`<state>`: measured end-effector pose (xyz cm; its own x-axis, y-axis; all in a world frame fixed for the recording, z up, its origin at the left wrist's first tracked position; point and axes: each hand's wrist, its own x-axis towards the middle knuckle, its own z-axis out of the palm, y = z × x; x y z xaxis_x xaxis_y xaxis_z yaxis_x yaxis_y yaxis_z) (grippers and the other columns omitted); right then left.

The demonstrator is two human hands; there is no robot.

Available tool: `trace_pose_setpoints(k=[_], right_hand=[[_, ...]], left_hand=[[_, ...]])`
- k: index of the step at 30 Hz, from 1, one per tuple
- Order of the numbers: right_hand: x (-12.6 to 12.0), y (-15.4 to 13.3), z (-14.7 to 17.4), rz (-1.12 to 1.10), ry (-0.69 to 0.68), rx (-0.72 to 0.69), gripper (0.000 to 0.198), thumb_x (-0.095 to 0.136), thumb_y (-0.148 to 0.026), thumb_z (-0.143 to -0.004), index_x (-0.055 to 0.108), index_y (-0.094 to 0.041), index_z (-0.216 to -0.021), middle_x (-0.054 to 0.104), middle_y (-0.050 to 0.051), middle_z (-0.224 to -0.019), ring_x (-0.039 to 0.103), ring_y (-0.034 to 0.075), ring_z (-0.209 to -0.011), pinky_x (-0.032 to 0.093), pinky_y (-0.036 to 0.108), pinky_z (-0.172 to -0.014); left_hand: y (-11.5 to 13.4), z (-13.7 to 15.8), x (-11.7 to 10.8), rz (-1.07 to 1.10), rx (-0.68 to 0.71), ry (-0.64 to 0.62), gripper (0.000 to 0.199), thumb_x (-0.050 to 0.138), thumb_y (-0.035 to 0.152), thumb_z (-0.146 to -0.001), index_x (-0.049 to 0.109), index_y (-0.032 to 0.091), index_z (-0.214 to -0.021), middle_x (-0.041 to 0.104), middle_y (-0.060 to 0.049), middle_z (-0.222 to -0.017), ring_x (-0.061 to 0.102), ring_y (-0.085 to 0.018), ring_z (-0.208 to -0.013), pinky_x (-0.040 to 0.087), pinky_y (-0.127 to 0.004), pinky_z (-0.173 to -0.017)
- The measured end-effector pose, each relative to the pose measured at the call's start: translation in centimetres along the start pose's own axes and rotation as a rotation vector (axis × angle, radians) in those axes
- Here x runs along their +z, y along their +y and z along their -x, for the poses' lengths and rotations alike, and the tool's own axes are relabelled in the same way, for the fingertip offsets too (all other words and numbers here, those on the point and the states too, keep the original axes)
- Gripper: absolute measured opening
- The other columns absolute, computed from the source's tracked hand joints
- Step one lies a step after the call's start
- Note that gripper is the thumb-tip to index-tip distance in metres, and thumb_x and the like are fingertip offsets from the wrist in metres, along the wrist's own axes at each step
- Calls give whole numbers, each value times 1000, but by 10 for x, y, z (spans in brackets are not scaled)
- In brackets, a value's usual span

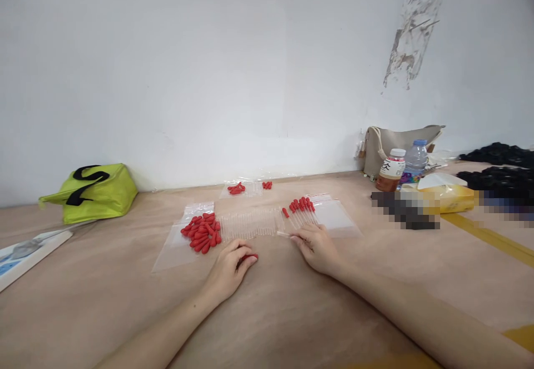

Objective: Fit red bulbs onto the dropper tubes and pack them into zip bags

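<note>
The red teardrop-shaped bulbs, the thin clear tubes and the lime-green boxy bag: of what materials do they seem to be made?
Red bulbs: probably rubber or soft plastic; opaque, smooth, faintly glossy. Clear tubes: glass or hard plastic, I cannot tell which; transparent, with fine bright highlights. Lime-green bag: likely synthetic fabric, with slight sheen and soft creases.

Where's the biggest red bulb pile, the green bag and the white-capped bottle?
Biggest red bulb pile (202,232), head view: its middle.
Green bag (106,197), head view: its side.
White-capped bottle (392,167), head view: its label.
</note>
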<state>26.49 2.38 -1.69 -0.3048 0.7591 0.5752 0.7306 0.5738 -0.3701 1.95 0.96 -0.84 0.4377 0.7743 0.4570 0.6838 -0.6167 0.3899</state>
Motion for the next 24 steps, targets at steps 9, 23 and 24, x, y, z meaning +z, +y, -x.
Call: trace_pose_setpoints(k=[9,23,24], right_hand=[[5,-32,6,-138,-114,-71,11,40,-21,-85,51,-20,-85,62,-1,-75,54,11,-68,26,30,-74],[11,-29,1,-174,-187,-130,12,46,-19,-82,58,-21,-82,65,-2,-77,55,11,-67,24,31,-76],[11,-27,0,-179,-199,-145,13,46,-18,-82,59,-21,-82,66,-2,-78,55,11,-67,24,31,-76]], left_hand=[[12,0,4,2,-31,-8,10,44,27,-86,50,20,-86,58,-1,-85,52,-18,-82,38,-32,-75],[14,-1,1,15,72,-11,16,42,27,-87,57,21,-84,63,1,-78,55,-16,-75,34,-33,-80],[15,-1,0,10,79,-15,16,43,27,-87,57,21,-84,63,1,-76,55,-16,-74,34,-33,-80]])
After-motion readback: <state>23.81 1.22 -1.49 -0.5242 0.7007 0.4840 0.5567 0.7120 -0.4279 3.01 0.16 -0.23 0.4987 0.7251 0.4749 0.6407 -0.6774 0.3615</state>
